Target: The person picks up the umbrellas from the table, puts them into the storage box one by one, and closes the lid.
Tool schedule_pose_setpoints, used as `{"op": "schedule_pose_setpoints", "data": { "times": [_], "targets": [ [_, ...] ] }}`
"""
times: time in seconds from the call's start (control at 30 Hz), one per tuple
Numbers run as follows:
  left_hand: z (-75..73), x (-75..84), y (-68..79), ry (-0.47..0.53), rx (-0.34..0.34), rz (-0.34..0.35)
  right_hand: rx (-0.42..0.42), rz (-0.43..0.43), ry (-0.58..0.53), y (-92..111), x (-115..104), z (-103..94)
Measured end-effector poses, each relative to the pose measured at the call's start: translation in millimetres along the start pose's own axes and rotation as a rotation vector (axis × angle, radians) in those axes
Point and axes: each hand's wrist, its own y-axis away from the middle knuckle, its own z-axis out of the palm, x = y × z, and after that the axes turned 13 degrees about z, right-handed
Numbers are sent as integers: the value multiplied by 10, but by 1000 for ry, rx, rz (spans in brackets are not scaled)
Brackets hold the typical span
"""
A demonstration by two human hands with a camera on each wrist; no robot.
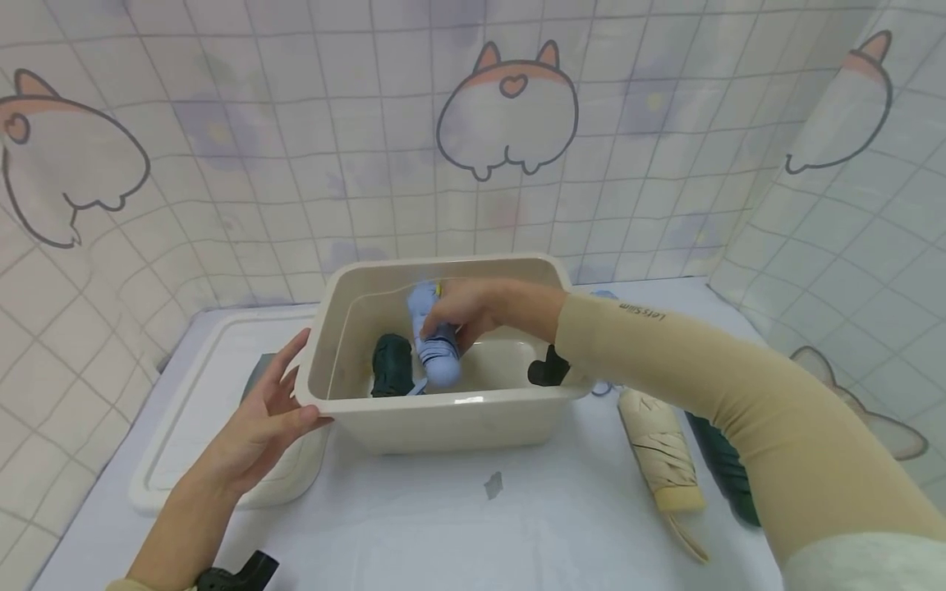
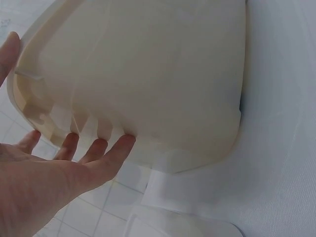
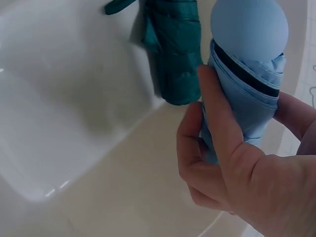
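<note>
My right hand [image 1: 466, 310] reaches into a cream storage bin [image 1: 458, 423] and grips a light blue folded umbrella [image 1: 442, 368] round its middle. Its rounded end points toward the bin's front in the head view. Beside it, inside the bin, is a dark green folded umbrella [image 3: 175, 54]. At the bin's left front corner, my left hand [image 1: 259, 427] holds the rim, thumb on top. The left wrist view shows its spread fingertips [image 2: 127, 140] against the outside of the wall.
A beige folded umbrella [image 1: 660, 447] and another dark green one [image 1: 724, 468] lie on the table to the right, partly behind the sleeve [image 1: 709, 369]. A white lid [image 1: 199, 410] lies left of the bin. A patterned tile-print backdrop [image 1: 384, 164] stands behind.
</note>
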Motion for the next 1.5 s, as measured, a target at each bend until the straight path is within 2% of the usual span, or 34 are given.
{"op": "schedule_pose_setpoints", "data": {
  "times": [0.3,0.4,0.7,0.83,1.17,1.5],
  "targets": [
    [-1,10,20,9,9,5,-46,45,8,-29,44,-66],
    [3,7,15,19,11,7,-67,37,14,1,32,-96],
    [15,-6,7,32,11,8,-15,-95,115,285,5,-297],
    [11,1,4,16,6,14,-5,-127,136,400,38,-384],
    [11,7,-2,20,11,9,-16,-194,146,659,199,-542],
    [15,3,-4,18,4,8,11,-259,93,873,404,-728]
  ]
}}
